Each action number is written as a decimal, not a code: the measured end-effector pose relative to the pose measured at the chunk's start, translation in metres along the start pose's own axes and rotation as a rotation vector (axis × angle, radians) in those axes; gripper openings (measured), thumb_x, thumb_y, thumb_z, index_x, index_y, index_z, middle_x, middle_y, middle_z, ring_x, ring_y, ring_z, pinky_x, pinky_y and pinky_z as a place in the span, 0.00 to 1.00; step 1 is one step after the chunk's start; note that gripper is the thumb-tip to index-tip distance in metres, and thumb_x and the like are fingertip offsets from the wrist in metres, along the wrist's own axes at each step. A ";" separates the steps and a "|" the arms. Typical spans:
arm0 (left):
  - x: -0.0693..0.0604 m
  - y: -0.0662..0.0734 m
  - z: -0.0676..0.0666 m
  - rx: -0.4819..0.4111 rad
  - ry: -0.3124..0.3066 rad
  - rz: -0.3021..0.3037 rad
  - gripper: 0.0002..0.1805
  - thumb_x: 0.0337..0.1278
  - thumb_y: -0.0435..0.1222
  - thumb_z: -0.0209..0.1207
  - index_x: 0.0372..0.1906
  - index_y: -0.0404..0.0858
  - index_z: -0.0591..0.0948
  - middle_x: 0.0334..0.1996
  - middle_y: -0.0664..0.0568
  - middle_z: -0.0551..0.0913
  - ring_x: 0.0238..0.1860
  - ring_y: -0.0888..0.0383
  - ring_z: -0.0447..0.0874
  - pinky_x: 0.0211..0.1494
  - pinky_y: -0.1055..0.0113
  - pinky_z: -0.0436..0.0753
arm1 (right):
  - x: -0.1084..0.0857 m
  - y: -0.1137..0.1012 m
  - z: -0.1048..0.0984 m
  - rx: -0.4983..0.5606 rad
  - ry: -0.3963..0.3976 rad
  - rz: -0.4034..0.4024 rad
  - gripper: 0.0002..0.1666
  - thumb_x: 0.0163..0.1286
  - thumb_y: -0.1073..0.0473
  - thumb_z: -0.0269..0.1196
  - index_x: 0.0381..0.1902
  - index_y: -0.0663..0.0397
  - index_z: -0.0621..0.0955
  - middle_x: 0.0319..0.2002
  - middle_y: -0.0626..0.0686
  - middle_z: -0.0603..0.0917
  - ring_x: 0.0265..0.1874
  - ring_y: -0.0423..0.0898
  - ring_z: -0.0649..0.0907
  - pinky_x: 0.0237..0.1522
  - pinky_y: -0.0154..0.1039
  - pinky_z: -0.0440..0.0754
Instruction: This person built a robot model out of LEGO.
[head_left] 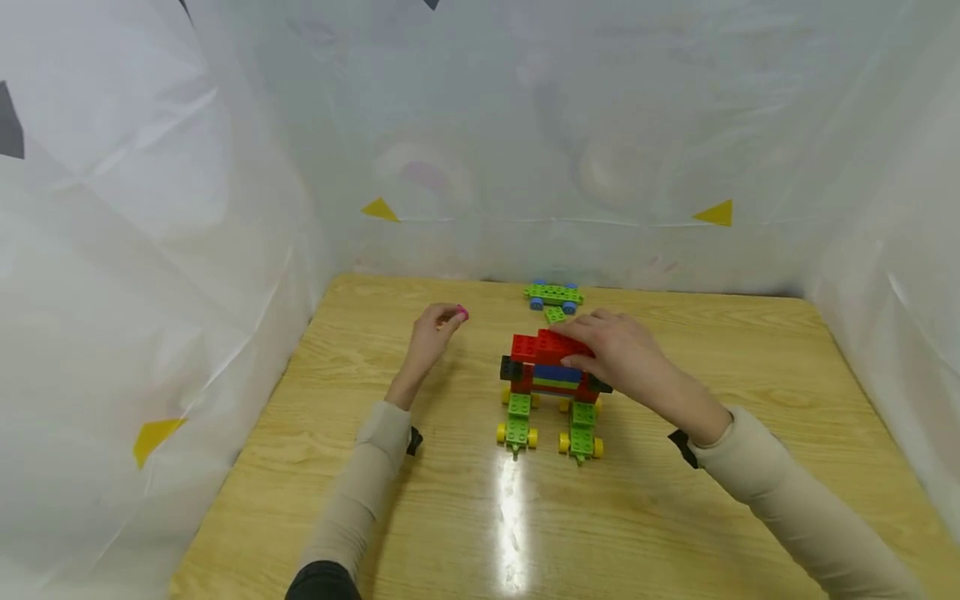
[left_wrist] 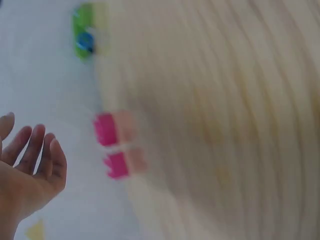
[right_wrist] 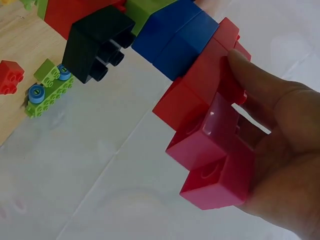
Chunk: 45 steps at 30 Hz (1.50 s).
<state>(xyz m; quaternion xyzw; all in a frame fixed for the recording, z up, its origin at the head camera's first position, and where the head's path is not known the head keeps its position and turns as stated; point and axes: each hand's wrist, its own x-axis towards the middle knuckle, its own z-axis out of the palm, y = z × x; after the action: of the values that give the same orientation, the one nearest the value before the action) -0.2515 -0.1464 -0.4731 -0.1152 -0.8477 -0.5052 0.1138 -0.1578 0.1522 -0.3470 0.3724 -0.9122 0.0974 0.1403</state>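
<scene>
My right hand (head_left: 618, 346) grips the red brick (head_left: 551, 343) at the top of a toy-brick build standing on wheeled green bases (head_left: 517, 425). In the right wrist view, the thumb presses on red bricks (right_wrist: 200, 90), beside blue bricks (right_wrist: 175, 40); two pink bricks (right_wrist: 215, 175) stick out next to the palm. To the left, my left hand (head_left: 435, 329) is close to a pink brick (head_left: 462, 312). The left wrist view is blurred; there the hand's fingers are loosely bent with nothing between them, apart from two pink bricks (left_wrist: 106, 130) on the table.
Behind the build, a green wheeled base (head_left: 553, 293) with blue wheels stands near the table's back edge, a small green brick (head_left: 555, 315) in front of it. A loose red brick (right_wrist: 10, 77) shows in the right wrist view. White sheeting (head_left: 525, 167) surrounds the wooden table (head_left: 675, 517).
</scene>
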 end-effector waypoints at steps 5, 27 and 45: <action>0.012 -0.029 -0.009 0.137 0.103 -0.075 0.16 0.62 0.32 0.61 0.52 0.26 0.78 0.47 0.36 0.76 0.48 0.43 0.75 0.48 0.53 0.77 | 0.000 0.000 -0.002 -0.012 0.003 0.010 0.28 0.54 0.56 0.74 0.53 0.54 0.83 0.41 0.53 0.86 0.39 0.53 0.81 0.36 0.47 0.81; 0.031 -0.063 -0.026 0.559 -0.178 -0.183 0.18 0.64 0.34 0.58 0.56 0.30 0.75 0.51 0.39 0.74 0.53 0.43 0.71 0.52 0.49 0.75 | 0.009 -0.002 0.003 0.006 -0.030 0.042 0.27 0.56 0.59 0.73 0.55 0.55 0.82 0.44 0.55 0.85 0.43 0.55 0.81 0.41 0.49 0.81; -0.015 0.052 -0.015 0.106 -0.081 0.280 0.22 0.59 0.34 0.64 0.57 0.32 0.77 0.49 0.44 0.77 0.43 0.52 0.77 0.38 0.64 0.81 | 0.009 -0.002 0.008 0.028 0.031 0.041 0.24 0.55 0.57 0.73 0.50 0.59 0.83 0.40 0.55 0.84 0.34 0.51 0.78 0.35 0.44 0.79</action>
<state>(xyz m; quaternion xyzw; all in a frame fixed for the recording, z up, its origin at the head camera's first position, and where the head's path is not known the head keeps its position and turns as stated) -0.2201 -0.1363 -0.4274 -0.2463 -0.8527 -0.4339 0.1548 -0.1640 0.1432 -0.3512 0.3539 -0.9159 0.1189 0.1472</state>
